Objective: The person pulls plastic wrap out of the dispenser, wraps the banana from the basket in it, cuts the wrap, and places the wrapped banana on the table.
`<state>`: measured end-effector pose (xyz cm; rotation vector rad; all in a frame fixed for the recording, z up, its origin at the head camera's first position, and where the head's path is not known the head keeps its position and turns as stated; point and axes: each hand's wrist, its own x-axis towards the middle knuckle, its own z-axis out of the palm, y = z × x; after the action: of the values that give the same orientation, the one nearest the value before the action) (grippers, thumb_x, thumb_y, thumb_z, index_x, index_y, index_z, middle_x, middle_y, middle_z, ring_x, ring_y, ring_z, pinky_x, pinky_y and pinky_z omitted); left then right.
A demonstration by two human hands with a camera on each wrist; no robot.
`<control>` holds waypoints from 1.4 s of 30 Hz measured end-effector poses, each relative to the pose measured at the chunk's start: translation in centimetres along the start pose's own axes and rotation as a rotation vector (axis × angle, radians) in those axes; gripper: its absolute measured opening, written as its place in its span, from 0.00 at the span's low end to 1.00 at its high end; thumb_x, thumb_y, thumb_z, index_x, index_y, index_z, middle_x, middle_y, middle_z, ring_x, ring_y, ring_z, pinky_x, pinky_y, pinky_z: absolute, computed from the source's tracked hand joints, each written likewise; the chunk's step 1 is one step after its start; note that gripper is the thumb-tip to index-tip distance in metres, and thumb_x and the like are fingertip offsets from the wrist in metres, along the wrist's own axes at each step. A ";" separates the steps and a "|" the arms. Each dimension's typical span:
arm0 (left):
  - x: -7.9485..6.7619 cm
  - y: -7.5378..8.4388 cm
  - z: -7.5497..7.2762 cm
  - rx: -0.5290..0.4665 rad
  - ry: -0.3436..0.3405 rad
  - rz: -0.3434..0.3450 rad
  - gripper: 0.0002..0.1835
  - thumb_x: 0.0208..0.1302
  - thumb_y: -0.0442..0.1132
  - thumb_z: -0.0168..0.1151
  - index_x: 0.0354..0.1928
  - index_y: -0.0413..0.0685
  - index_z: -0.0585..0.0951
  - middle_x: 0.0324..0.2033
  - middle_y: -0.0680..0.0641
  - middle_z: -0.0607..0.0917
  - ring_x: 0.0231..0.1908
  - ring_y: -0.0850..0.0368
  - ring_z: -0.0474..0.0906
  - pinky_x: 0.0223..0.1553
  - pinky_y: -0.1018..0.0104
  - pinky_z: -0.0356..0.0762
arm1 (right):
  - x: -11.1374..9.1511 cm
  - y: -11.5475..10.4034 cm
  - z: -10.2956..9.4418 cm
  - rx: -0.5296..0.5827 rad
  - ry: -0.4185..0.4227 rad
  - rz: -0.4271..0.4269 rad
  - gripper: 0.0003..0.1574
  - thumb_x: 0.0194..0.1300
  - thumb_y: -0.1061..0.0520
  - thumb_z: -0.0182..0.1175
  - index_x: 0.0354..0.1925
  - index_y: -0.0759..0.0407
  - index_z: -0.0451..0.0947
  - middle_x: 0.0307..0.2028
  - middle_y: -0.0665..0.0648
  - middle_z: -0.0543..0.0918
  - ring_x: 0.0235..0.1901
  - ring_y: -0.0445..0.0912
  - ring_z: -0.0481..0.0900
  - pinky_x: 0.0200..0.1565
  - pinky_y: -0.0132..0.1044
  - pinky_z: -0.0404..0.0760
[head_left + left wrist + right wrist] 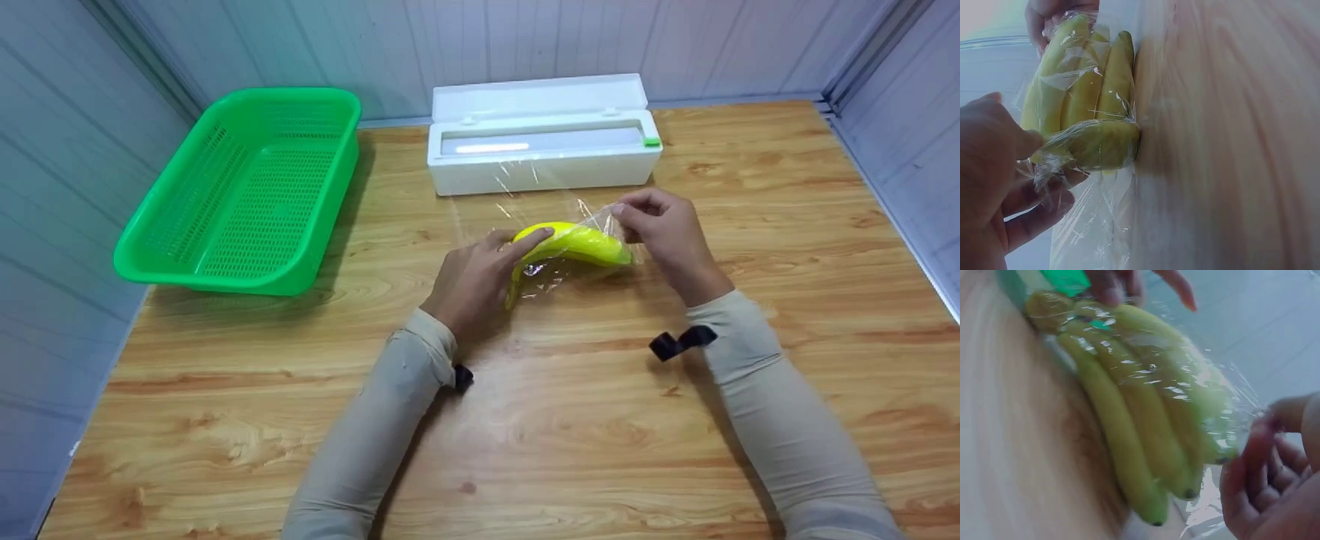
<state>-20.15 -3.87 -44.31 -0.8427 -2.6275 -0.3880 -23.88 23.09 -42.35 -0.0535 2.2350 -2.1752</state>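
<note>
A bunch of yellow bananas [589,244], partly covered with clear plastic wrap [1092,225], lies on the wooden table in front of a white box. My left hand [480,277] holds the stem end, its index finger lying along the top; in the left wrist view the thumb is on the wrapped bunch and other fingers curl beside the film. At the tip end, my right hand [667,232] pinches an edge of the wrap between thumb and finger and holds it raised. Green-tinged tips with dark ends show in the right wrist view.
The white wrap dispenser box [547,174] stands at the back with its lid raised, a roll [540,141] inside and a green slider [651,142] at its right end. On the left is a green perforated basket [127,262]. Panel walls [540,45] border the table.
</note>
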 end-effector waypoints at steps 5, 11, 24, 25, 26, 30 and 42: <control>-0.1 0.0 -0.1 -0.025 -0.034 -0.001 0.39 0.59 0.34 0.51 0.64 0.85 0.55 0.50 0.53 0.76 0.23 0.57 0.72 0.24 0.65 0.71 | 0.2 1.2 0.8 -0.146 0.076 -0.027 0.17 0.58 0.53 0.63 0.39 0.66 0.78 0.35 0.60 0.78 0.33 0.46 0.74 0.33 0.33 0.76; 0.1 -0.4 -0.2 -0.232 -0.036 -0.125 0.25 0.64 0.45 0.53 0.62 0.71 0.65 0.50 0.57 0.78 0.28 0.67 0.76 0.30 0.69 0.72 | 0.4 2.2 0.8 -0.257 0.020 -0.027 0.18 0.60 0.48 0.60 0.38 0.63 0.77 0.36 0.59 0.79 0.34 0.46 0.75 0.33 0.32 0.74; 0.2 -1.6 -0.9 -0.851 -0.181 -0.401 0.17 0.54 0.56 0.63 0.40 0.57 0.73 0.44 0.59 0.78 0.36 0.60 0.78 0.33 0.60 0.76 | 0.5 2.6 0.7 -0.300 -0.022 -0.071 0.16 0.62 0.50 0.58 0.37 0.63 0.76 0.35 0.58 0.79 0.35 0.47 0.74 0.36 0.34 0.74; 0.2 -1.7 -1.0 -0.903 -0.191 -0.421 0.16 0.55 0.54 0.63 0.39 0.56 0.73 0.45 0.58 0.78 0.37 0.58 0.78 0.32 0.58 0.77 | 0.6 2.7 0.8 -0.297 -0.021 -0.070 0.15 0.62 0.50 0.58 0.37 0.63 0.76 0.35 0.58 0.79 0.35 0.47 0.74 0.36 0.34 0.74; 0.2 -1.7 -1.2 -0.946 -0.197 -0.438 0.14 0.56 0.52 0.63 0.38 0.55 0.74 0.47 0.58 0.77 0.37 0.56 0.77 0.32 0.56 0.77 | 0.6 2.7 0.8 -0.290 -0.021 -0.068 0.15 0.62 0.51 0.58 0.36 0.63 0.76 0.35 0.58 0.79 0.34 0.47 0.74 0.36 0.34 0.73; 0.3 -1.3 -2.6 -1.017 -0.190 -0.477 0.06 0.63 0.41 0.57 0.36 0.47 0.75 0.48 0.55 0.78 0.40 0.51 0.74 0.35 0.55 0.75 | 0.2 2.1 1.0 -0.279 -0.028 -0.070 0.14 0.63 0.54 0.58 0.37 0.65 0.76 0.35 0.58 0.79 0.34 0.46 0.74 0.36 0.33 0.73; 0.8 -1.8 -0.4 -0.955 0.014 -0.521 0.04 0.62 0.38 0.57 0.34 0.46 0.74 0.33 0.48 0.81 0.36 0.54 0.77 0.39 0.64 0.73 | -1.2 0.0 1.6 -0.306 -0.047 -0.082 0.14 0.65 0.56 0.55 0.39 0.69 0.75 0.37 0.62 0.78 0.35 0.47 0.74 0.37 0.33 0.73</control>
<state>-21.76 -4.99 -43.89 -0.3300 -2.5471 -1.8507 -22.62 21.50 -42.42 -0.2021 2.5581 -1.8238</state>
